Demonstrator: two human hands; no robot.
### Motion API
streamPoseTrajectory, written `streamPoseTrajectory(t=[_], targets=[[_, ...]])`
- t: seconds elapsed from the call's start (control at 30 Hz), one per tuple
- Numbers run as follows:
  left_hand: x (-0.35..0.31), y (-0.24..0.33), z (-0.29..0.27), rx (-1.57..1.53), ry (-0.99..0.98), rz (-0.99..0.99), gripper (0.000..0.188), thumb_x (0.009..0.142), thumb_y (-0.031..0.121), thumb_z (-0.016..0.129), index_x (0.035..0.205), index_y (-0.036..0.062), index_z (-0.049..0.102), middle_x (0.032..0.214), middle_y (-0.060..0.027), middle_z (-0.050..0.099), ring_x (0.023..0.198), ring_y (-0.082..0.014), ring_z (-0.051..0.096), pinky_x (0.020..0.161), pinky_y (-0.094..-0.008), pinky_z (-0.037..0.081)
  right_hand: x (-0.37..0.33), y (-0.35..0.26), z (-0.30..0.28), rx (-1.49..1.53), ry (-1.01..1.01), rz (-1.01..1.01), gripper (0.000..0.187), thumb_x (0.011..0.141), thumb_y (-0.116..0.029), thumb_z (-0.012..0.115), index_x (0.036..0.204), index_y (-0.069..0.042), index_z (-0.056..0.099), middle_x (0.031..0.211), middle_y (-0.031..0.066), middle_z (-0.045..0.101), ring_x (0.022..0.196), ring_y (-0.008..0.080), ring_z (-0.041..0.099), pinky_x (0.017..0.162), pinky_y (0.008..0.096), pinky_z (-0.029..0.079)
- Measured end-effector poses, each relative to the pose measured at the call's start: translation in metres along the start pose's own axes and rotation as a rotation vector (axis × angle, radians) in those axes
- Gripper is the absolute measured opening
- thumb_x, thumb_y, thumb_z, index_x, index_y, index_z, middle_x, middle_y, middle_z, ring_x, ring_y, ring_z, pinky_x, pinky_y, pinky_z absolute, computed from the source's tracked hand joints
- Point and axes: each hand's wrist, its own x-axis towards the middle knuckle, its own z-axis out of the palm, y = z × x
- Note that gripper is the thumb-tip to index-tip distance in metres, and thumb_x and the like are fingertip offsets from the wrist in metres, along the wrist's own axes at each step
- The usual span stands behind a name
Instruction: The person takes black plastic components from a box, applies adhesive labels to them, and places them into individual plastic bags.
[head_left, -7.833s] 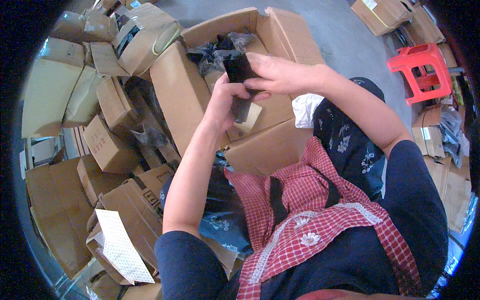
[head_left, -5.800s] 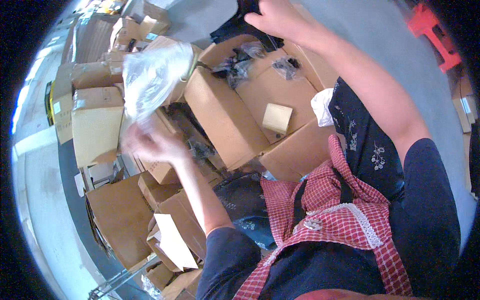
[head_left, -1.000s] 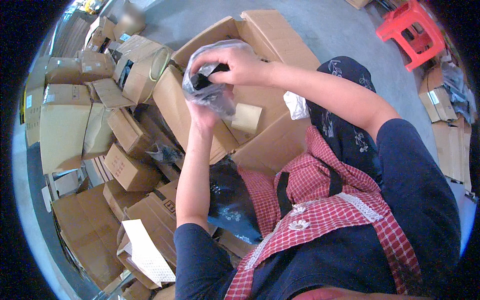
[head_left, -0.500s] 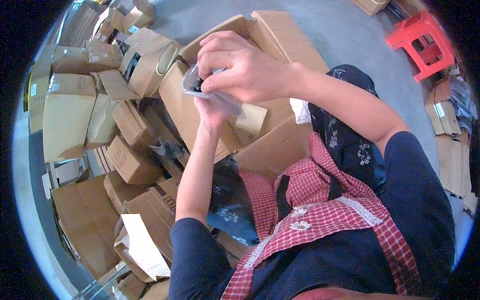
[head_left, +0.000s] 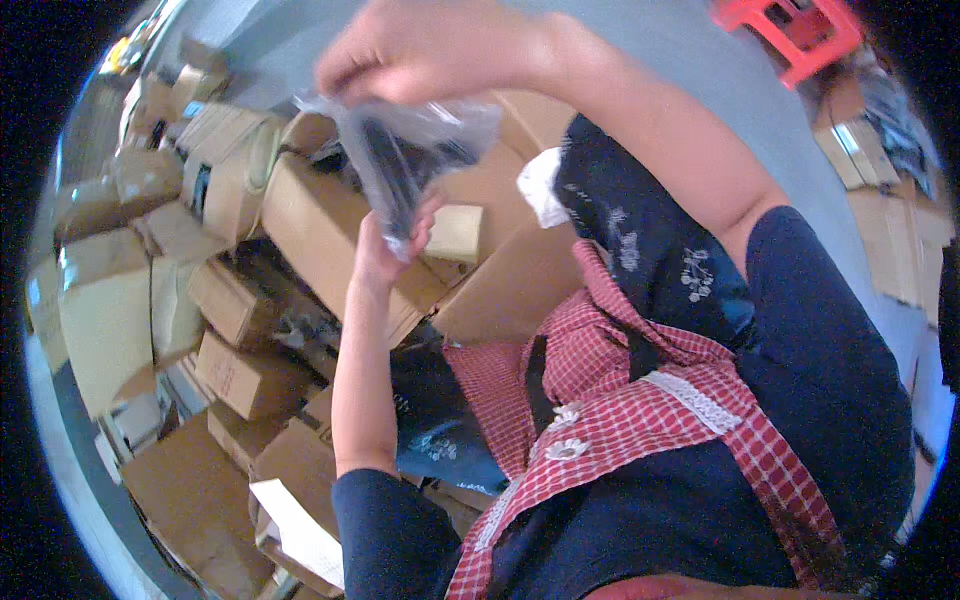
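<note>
A clear plastic bag with a dark, long item inside hangs stretched between my two hands, above an open cardboard box. My left hand is closed round the bag's lower end. Higher up, my right hand grips the bag's top edge, its fingers curled and blurred by motion. What the dark item is cannot be made out through the plastic. A small tan cardboard piece lies just right of my left hand, on the box.
Stacked cardboard boxes crowd the left side. A white sheet of paper lies on a carton at lower left. A red plastic stool stands at the far right, above more cartons. A checked red apron covers my lap.
My right hand has risen, pulling the bag's top upward, while my left hand has slid lower and left. The bag is now stretched out with the dark item showing. The whole view has shifted.
</note>
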Motion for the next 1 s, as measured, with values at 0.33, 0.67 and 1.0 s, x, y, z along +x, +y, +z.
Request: streamPoseTrajectory(t=[0.33, 0.67, 1.0], targets=[[0.031, -0.031, -0.053, 1.296, 0.358, -0.067, 0.036, 0.091, 0.026, 0.059, 0.115, -0.0005, 0.063, 0.103, -0.0132, 0.069, 0.091, -0.0221, 0.068, 0.075, -0.0303, 0.054, -0.137, 0.063, -0.104, 0.083, 0.417, 0.837, 0.018, 0.08, -0.012, 0.068, 0.096, -0.005, 0.073, 0.082, 0.0088, 0.073, 0.069, 0.0154, 0.065, 0.065, 0.0305, 0.052], [0.02, -0.098, -0.057, 1.744, 0.228, -0.199, 0.039, 0.086, 0.028, 0.061, 0.119, 0.0083, 0.063, 0.107, -0.016, 0.069, 0.102, -0.0316, 0.065, 0.087, -0.0388, 0.05, -0.388, 0.21, -0.023, -0.588, -0.086, 1.113, 0.023, 0.081, -0.023, 0.058, 0.095, -0.011, 0.072, 0.091, 0.0121, 0.07, 0.086, 0.0317, 0.067, 0.078, 0.0419, 0.053], [0.199, -0.028, -0.04, 1.916, 0.529, 0.145, 0.058, 0.088, 0.031, 0.058, 0.136, 0.0054, 0.039, 0.106, -0.0263, 0.064, 0.096, -0.0422, 0.063, 0.081, -0.0494, 0.051, -0.439, 0.17, 0.021, -0.388, -0.094, 1.267, 0.027, 0.079, -0.022, 0.062, 0.104, -0.01, 0.066, 0.09, 0.0151, 0.069, 0.085, 0.0351, 0.065, 0.074, 0.0457, 0.051]])
